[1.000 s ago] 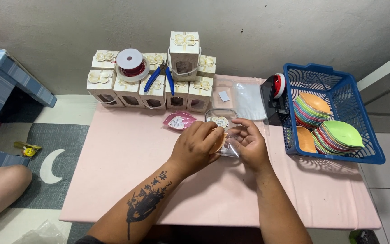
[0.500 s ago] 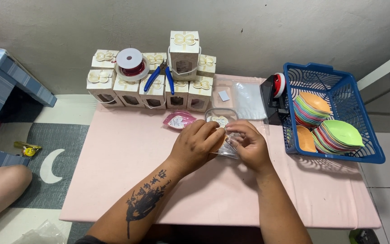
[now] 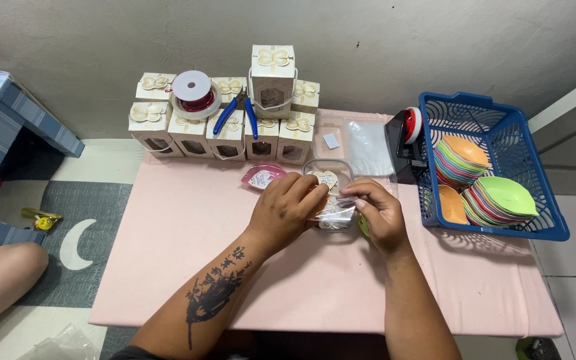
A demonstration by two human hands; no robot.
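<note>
Centre frame: my left hand (image 3: pixel 287 212) and right hand (image 3: pixel 380 212) both pinch a small clear bag (image 3: pixel 333 213) between them. Bag's long axis runs left-right, just below the clear tub (image 3: pixel 329 172) on the pink surface (image 3: pixel 188 220); hands equally near.

Both hands meet mid-table: the left hand (image 3: pixel 287 212) and right hand (image 3: pixel 379 213) pinch a small clear plastic bag (image 3: pixel 334 213) between them, just in front of a clear plastic tub (image 3: pixel 329 175). Along the pink table's (image 3: pixel 188 267) far edge sit cream gift boxes (image 3: pixel 225 130), with blue pliers (image 3: pixel 238 110) on top. A blue basket (image 3: pixel 501 153) occupies the right edge.
</note>
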